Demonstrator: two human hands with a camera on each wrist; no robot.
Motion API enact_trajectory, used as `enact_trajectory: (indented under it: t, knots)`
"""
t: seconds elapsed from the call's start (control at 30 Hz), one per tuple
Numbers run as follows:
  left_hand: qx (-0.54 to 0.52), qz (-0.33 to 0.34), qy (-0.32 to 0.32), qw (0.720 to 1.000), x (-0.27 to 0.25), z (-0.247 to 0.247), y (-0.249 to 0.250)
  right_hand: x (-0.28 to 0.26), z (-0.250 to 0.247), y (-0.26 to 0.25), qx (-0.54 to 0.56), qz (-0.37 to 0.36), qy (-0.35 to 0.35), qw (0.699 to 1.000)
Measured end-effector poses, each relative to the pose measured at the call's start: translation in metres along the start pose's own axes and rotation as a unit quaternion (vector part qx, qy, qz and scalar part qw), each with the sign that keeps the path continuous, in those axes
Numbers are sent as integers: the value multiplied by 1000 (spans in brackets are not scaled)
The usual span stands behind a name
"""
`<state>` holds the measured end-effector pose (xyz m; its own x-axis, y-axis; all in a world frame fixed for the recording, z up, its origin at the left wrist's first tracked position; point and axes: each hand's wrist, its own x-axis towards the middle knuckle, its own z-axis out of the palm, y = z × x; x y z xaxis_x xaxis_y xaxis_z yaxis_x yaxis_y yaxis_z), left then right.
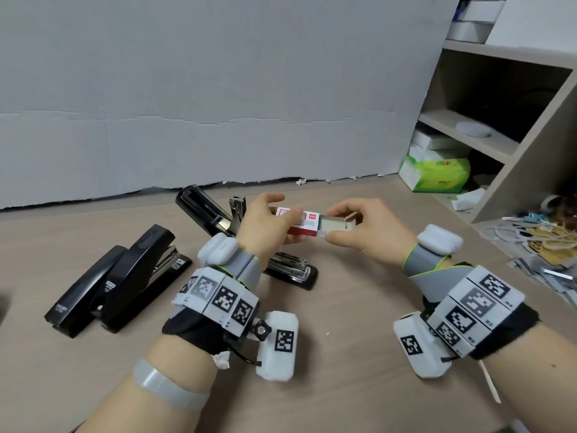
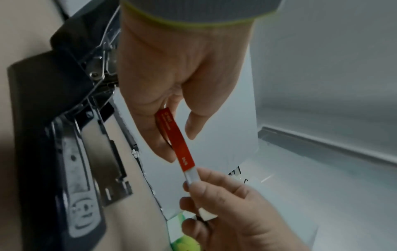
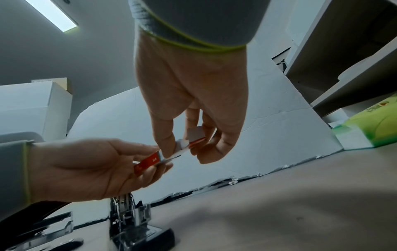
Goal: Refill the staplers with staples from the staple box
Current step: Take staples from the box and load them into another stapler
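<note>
Staple box point(image 1: 301, 221) sits lifted above the worktop point(image 1: 359, 307), held between both my hands. From the head camera I see my left hand point(image 1: 265, 226) gripping the red sleeve, thumb on top and fingers curled underneath, while my right hand point(image 1: 362, 226) pinches the grey inner tray point(image 1: 335, 225), which sticks out of the sleeve toward the right. I cannot tell from any view whether staples lie in the tray.

Only the head view gives me the count: three black staplers. One stapler point(image 1: 218, 220) lies open behind my left hand, arm swung back; two closed ones point(image 1: 125, 279) lie side by side and touching at the left.

My left wrist camera shows the open stapler's metal channel point(image 2: 79, 169) close up, which the head view mostly hides. My right wrist camera looks up from below and shows the fingertips point(image 3: 166, 146) clamped on the tray edge. One green tissue pack point(image 1: 435, 175) rests near the shelf point(image 1: 468, 132).
</note>
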<state>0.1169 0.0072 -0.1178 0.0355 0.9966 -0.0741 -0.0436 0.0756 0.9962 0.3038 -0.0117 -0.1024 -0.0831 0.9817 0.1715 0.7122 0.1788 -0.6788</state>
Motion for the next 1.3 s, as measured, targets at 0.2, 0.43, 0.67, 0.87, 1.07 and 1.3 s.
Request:
enact_trajectory:
  t: [0.2,0.43,0.67,0.87,1.07,1.3]
  knots:
    - [-10,17,1,1000,0,1,0,3,-2,-7,40,10,11,999]
    - [-24,15,5,1000,-1,3,-1,10,11,-2,-5,65,26,998]
    - [-17,13,4,1000,0,3,0,6,5,-4,-43,73,20,996]
    - [-29,-14,-33,999,-3,4,1,5,3,-8,-27,95,39,994]
    - [-28,-26,-60,997,-5,3,4,7,2,-10,-6,115,46,992]
    - [-36,-30,-75,996,-6,2,6,5,-1,-13,4,117,43,992]
